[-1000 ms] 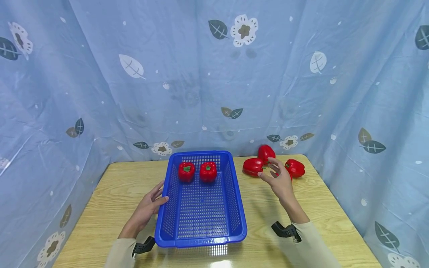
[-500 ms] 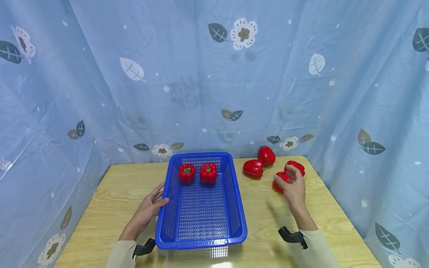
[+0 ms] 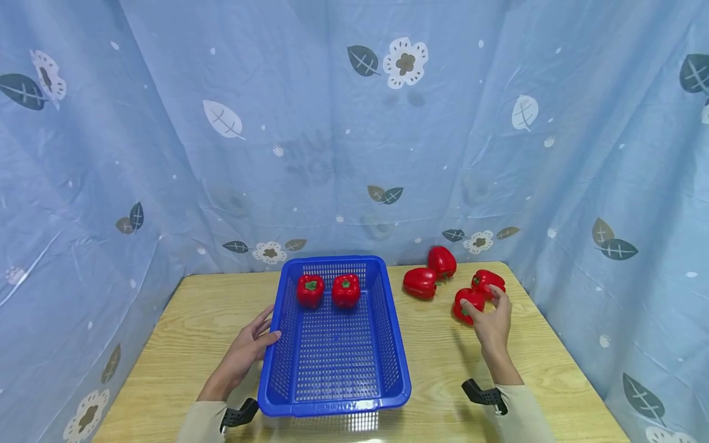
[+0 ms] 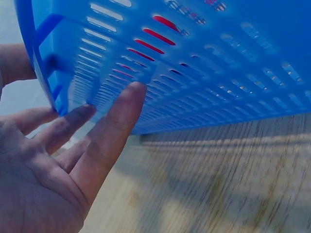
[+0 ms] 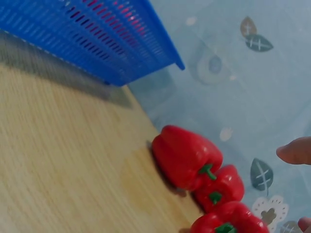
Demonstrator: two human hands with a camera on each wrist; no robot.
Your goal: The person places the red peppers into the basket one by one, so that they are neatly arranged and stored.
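My left hand (image 3: 246, 347) holds the left side of a blue plastic basket (image 3: 335, 408), thumb over the rim and fingers against the outside wall. In the left wrist view, the fingers (image 4: 109, 126) lie along the slotted wall. On the right, my right hand (image 3: 495, 320) is spread around a red bell pepper (image 3: 468, 301), the thumb overlapping it in the head view. In the right wrist view, fingertips (image 5: 295, 150) show at the right edge, apart from the peppers. Another bell pepper (image 3: 487, 279) lies just behind, partly covered by the fingers.
Two upright red bell peppers, one left (image 3: 310, 294) and one right (image 3: 346, 295), stand in the basket's far end. Two more lie right of the basket, one nearer (image 3: 420, 283) and one by the curtain (image 3: 441, 262). Blue patterned curtains (image 3: 338, 154) border the wooden table (image 3: 194, 320).
My right hand has moved right and nearer me, from beside the left loose peppers to the nearest pepper, its fingers now spread further right. My left hand stays on the basket.
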